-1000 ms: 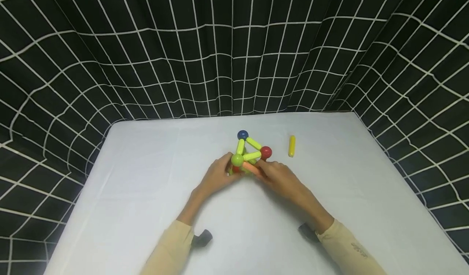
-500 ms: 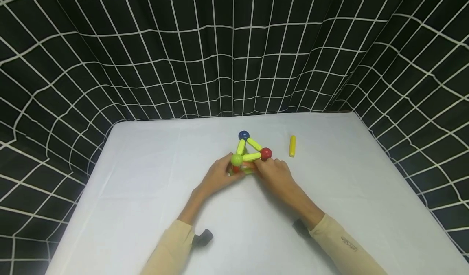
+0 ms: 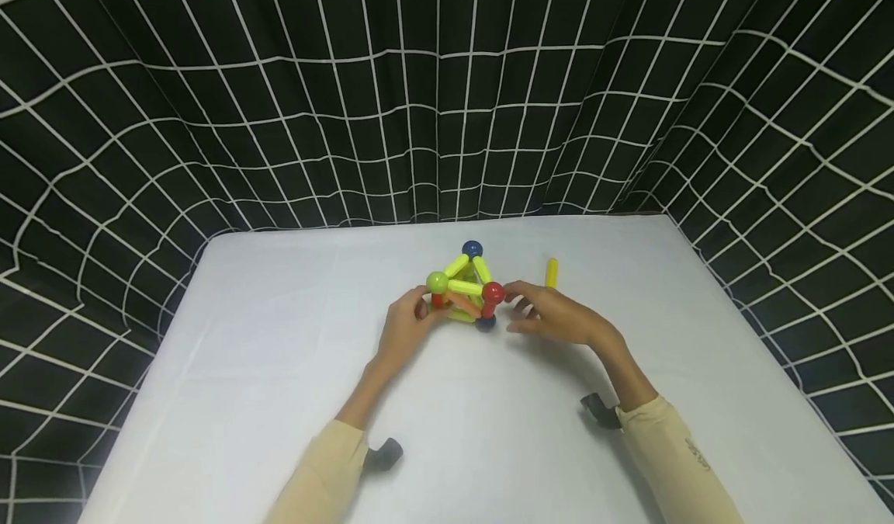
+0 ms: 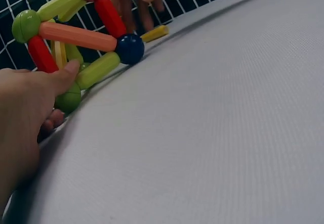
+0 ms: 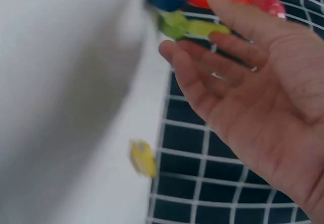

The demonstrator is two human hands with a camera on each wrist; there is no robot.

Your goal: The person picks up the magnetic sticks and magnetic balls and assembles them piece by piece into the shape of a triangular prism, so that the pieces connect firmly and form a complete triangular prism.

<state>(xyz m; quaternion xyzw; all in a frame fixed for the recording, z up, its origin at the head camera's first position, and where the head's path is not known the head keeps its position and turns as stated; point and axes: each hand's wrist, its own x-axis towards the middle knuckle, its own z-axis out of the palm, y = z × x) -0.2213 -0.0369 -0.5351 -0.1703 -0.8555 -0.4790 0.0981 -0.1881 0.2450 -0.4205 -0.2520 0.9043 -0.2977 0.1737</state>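
A frame of magnetic rods and balls (image 3: 464, 286) stands on the white table in the head view. Its upper ring has green, blue and red balls joined by yellow-green rods. An orange rod (image 4: 78, 36) slants across one side, from a green ball down to a dark blue ball (image 4: 130, 49). My left hand (image 3: 405, 328) grips the frame's lower left corner, thumb by a red rod (image 4: 42, 54). My right hand (image 3: 555, 314) is just right of the red ball (image 3: 493, 293), fingers spread and loosely bent, holding nothing; whether a fingertip touches the ball I cannot tell.
A loose yellow rod (image 3: 552, 272) lies on the table (image 3: 279, 314) behind my right hand, partly hidden by it. A dark curtain with a white grid (image 3: 391, 105) hangs behind and at both sides. Dark wrist pieces (image 3: 384, 455) stick out at both sleeves.
My right hand has let go of the frame and drawn away to the right. The frame has turned, its red ball now nearer me. The orange rod now spans the front side. The left hand still holds on.
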